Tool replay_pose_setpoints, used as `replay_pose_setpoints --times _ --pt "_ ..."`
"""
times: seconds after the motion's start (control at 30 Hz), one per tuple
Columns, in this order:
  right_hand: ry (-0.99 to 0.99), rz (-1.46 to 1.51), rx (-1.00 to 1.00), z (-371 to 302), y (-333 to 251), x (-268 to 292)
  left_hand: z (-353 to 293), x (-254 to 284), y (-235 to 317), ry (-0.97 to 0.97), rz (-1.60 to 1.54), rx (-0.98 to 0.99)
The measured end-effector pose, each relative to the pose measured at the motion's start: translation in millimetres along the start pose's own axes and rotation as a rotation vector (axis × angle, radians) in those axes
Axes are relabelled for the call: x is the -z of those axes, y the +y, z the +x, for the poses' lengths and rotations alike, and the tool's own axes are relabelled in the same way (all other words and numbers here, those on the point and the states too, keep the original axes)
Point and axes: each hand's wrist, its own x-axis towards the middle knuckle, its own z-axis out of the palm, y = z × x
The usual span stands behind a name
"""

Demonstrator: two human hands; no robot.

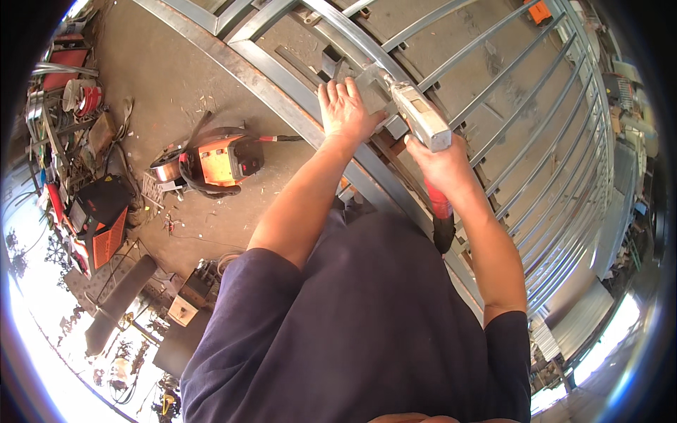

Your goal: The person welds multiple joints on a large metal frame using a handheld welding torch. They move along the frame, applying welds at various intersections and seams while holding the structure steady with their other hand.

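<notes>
Tool (423, 120), silver-grey, boxy, narrow tip (388, 80), red lower section (438, 200)

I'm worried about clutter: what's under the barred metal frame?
Mostly dusty floor shows between its bars. Anything directly beneath the bars, right hand or handheld tool is covered.

A metalworking workshop is indicated by the large barred metal frame (525, 96) and steel beams (282, 77) set above a dusty, littered floor (162, 63). An orange machine (220, 162) is seen with a wire spool (167, 171) beside it; at the left, a black-and-orange machine (102, 210) and a red reel (89, 101) are crowded among clutter (60, 144).
</notes>
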Motion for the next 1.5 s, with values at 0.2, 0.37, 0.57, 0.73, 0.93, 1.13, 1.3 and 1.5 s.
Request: replay_pose_setpoints --times 0.2,0.37,0.57,0.73,0.93,1.13,1.3,1.5 --pt "0.053 -0.072 0.05 4 -6 -22 -3 -1 -1 -0.012 -0.077 -0.027" --pt "0.103 -0.155 0.137 6 -6 -30 -3 -3 -5 -0.021 -0.011 -0.049" --pt "0.076 -0.254 0.089 2 -7 -38 -2 3 -3 -0.06 -0.04 -0.043" --pt "0.1 -0.365 0.088 1 -12 -45 -2 2 -4 -0.052 -0.021 -0.052" --pt "0.129 -0.335 0.126 2 -7 -48 -2 5 -4 -0.068 -0.029 -0.06" --pt "0.123 -0.34 0.132 0 -10 -47 -3 0 -7 -0.031 -0.041 -0.072" --pt "0.118 -0.351 0.095 -2 -8 -45 -3 7 -5 -0.067 -0.059 -0.057" --pt "0.147 -0.336 0.116 -4 -5 -45 -1 3 -5 -0.063 -0.056 -0.041"
